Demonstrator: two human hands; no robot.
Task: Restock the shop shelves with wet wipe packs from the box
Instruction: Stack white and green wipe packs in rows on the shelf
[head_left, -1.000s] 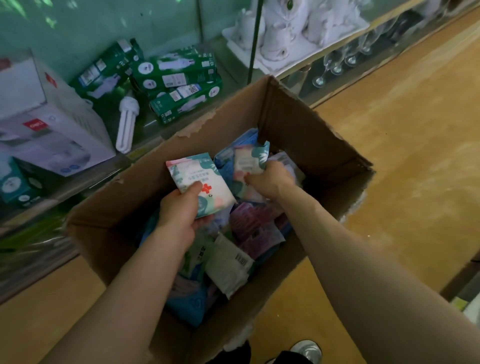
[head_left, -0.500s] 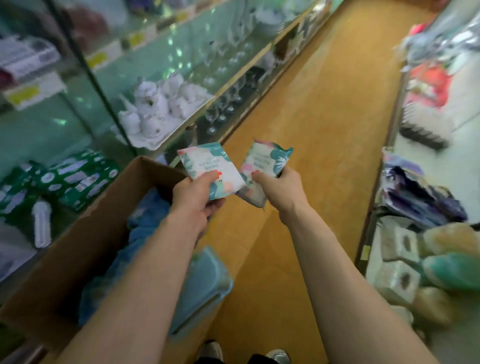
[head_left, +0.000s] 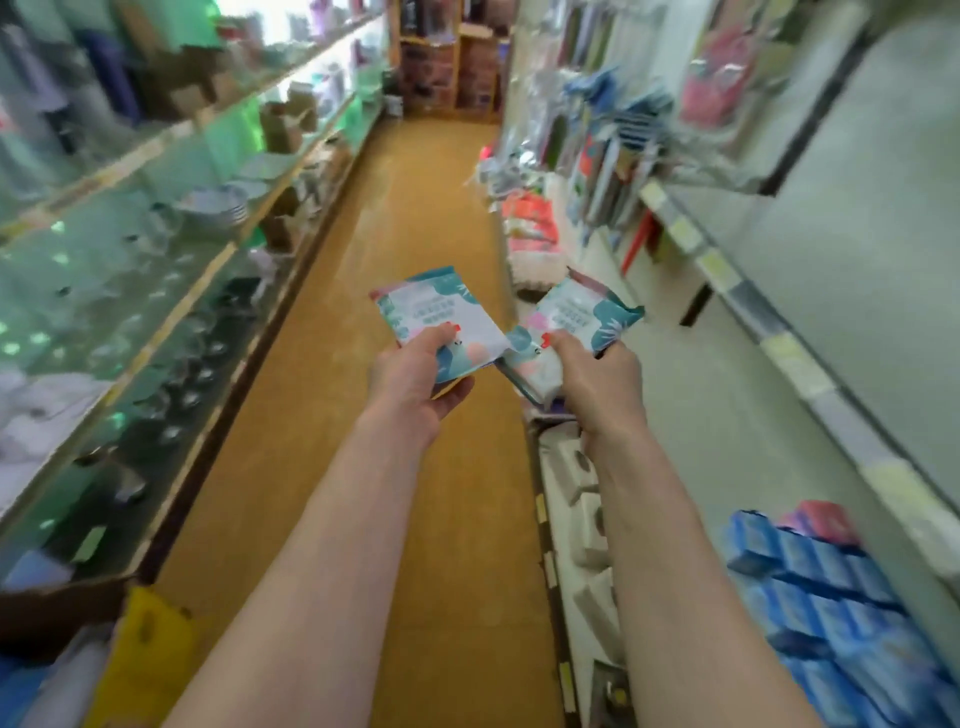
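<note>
I've got a wet wipe pack in each of my hands, both held out in front of me over the aisle. My left hand (head_left: 415, 382) is clamped on the left pack (head_left: 436, 325), thumb pressed on its face, fingers curled under. My right hand (head_left: 597, 379) grips the right pack (head_left: 569, 325) the same way, thumb on top, and that pack tilts up toward the right. The near corners of the two packs almost meet between my hands; whether they touch I can't tell. Below runs the yellow-brown floor (head_left: 415, 208). On my left, glass shelves (head_left: 156, 291) carry glasses and stacked bowls, all blurred. On my right, the pale shelf (head_left: 701, 415) holds blue packages (head_left: 831, 587) near me and white wrapped blocks (head_left: 587, 519) along its front edge. A corner of the cardboard box (head_left: 57, 605) shows at bottom left.
</note>
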